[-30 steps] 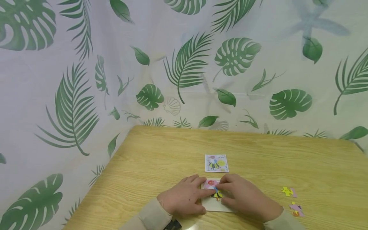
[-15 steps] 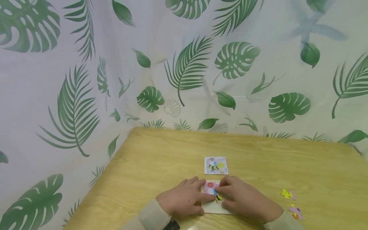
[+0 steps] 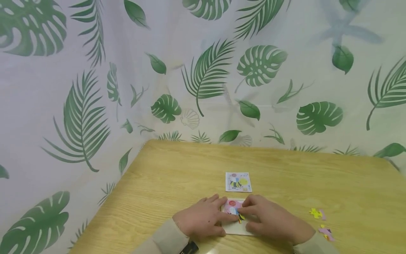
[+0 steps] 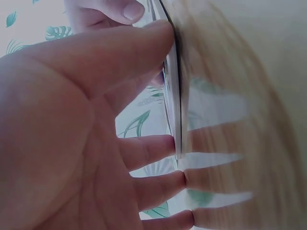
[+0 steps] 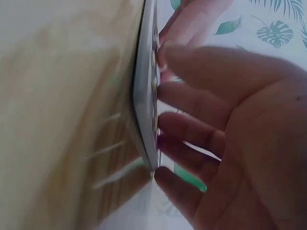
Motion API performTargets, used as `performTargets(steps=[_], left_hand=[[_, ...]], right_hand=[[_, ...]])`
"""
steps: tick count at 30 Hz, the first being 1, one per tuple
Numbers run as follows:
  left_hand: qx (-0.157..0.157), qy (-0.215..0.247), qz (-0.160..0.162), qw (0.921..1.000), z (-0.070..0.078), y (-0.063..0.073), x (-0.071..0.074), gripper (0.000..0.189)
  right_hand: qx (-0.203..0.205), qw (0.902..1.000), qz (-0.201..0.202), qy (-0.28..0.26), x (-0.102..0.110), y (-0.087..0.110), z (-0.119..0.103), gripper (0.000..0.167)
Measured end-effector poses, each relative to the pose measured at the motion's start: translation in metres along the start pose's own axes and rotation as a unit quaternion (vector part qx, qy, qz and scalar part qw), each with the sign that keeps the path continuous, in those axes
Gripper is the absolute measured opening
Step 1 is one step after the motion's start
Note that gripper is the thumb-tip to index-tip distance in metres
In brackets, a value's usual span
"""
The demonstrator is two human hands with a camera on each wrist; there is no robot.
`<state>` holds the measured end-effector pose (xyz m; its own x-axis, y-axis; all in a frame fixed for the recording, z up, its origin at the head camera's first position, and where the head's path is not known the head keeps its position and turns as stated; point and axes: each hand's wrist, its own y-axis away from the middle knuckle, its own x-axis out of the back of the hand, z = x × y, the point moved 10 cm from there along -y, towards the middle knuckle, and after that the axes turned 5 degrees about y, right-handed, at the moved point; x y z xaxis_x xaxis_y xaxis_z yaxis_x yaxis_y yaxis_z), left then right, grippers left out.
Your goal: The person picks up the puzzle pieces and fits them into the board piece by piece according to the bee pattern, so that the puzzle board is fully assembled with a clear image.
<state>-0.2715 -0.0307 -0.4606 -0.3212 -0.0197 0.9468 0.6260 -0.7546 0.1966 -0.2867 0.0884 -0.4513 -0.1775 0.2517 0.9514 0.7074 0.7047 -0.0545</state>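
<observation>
A small white jigsaw board (image 3: 233, 231) lies between both hands. Joined pieces on it show part of a bee picture, with a red circle (image 3: 232, 203) on pink. My left hand (image 3: 203, 217) rests along its left side, fingers spread, one straight finger reaching over the black-and-yellow pieces. In the left wrist view the thumb (image 4: 148, 38) lies at the edge of the board (image 4: 173, 115). My right hand (image 3: 269, 217) covers the right part, its fingertips pressing on the pieces near the blue patch. The right wrist view shows its fingers (image 5: 184, 127) against the board's face, thumb apart.
Behind the board lies a square card (image 3: 238, 182) printed with a bee. To the right are loose jigsaw pieces, a yellow-and-pink pair (image 3: 317, 213) and a pink one (image 3: 326, 233) with yellow and dark parts. A leaf-patterned curtain (image 3: 203, 127) hangs behind the wooden table (image 3: 158, 169).
The head view has shifted slightly. Both hands keep almost the same place on the board; the right fingertips move only a little over the pieces.
</observation>
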Motion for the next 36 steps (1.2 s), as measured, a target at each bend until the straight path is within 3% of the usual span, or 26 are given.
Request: performTargets(steps=[5,12,19,28,36], left_hand=[[0.007,0.02,-0.008,0.9998,-0.0041,0.0017,-0.0015,0.054],[-0.009,-0.003,0.006,0.9999,-0.0017,-0.0005,0.0025,0.055],[-0.006,0.002,0.006,1.0,-0.0026,-0.0023,0.0012,0.054],[-0.052,0.008,0.009,0.9986,0.0055,-0.0026,-0.0021,0.057],[-0.046,0.018,-0.001,0.9988,0.002,-0.0052,-0.007,0.061]], right_hand=[[-0.006,0.9991,-0.011,-0.04,0.0014,0.0037,0.0023,0.04],[0.015,0.9997,-0.006,-0.018,0.004,0.0043,-0.0016,0.041],[0.003,0.9997,-0.013,-0.019,-0.0003,0.0038,0.0028,0.043],[-0.009,0.9995,-0.021,-0.023,-0.0019,0.0054,0.0054,0.046],[0.006,0.9993,-0.017,-0.032,-0.0011,0.0073,0.0055,0.041]])
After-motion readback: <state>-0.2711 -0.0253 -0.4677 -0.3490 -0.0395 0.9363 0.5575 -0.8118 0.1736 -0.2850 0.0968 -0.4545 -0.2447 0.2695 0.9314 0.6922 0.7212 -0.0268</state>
